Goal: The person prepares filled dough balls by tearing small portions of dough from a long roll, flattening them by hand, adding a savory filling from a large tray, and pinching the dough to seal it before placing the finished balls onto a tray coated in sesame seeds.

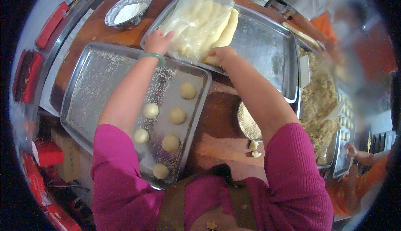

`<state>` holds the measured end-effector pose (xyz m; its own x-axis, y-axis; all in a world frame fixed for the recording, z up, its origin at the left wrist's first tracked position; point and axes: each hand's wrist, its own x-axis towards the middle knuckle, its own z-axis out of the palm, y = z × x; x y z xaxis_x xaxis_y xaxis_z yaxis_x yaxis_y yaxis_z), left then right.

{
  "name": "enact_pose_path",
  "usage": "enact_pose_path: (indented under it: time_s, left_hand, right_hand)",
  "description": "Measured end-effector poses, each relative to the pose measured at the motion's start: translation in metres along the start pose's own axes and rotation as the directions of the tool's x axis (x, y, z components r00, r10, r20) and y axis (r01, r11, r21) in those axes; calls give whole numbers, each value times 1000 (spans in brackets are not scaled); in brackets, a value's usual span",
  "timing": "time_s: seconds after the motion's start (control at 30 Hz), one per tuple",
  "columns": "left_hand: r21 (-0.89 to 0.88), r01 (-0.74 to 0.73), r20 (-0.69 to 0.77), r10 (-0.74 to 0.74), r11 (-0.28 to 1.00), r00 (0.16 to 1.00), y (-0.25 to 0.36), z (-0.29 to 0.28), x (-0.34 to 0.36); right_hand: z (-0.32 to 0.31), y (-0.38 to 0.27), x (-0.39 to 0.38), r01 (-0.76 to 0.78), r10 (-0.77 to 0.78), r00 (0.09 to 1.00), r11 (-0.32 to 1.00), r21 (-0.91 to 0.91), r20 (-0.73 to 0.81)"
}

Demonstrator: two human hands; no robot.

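Several long pale dough rolls (228, 31) lie side by side on a metal tray (265, 43) at the back, mostly covered by a clear plastic sheet (196, 20). My left hand (158, 42), with a green bangle at the wrist, is closed on the sheet's near left edge, thumb raised. At the near end of the rolls, my right hand (222, 56) has its fingers curled round the end of the rightmost roll; the fingertips are partly hidden. Beneath my left arm, a second metal tray (98, 85), scattered with crumbs, holds several round dough balls (177, 115).
A bowl of white flour (130, 13) stands at the back left. Under my right forearm are a bowl of pale crumbs (247, 122) and small dough scraps (255, 149). A large tray of brown crumbly filling (315, 105) lies right. Co-workers' arms (363, 158) reach in at right.
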<state>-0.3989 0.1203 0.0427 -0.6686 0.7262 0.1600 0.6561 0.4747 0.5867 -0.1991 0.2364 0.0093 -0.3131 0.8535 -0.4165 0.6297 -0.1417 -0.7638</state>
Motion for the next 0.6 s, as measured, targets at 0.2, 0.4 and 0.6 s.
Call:
enact_pose_path:
  time_s: [0.2,0.4,0.6]
  left_hand:
    - [-154,-11,42,18,988,999,7,0,12]
    - [-371,-222,26,249,902,968,67,-6,2]
    - [-324,-644,695,636,693,336,134,71,-51]
  right_hand:
    - [-39,-11,-1,-16,36,999,460,888,0]
    - [-177,-78,-50,311,-99,950,388,868,-296]
    - [-288,-109,-106,502,-260,861,286,817,-438]
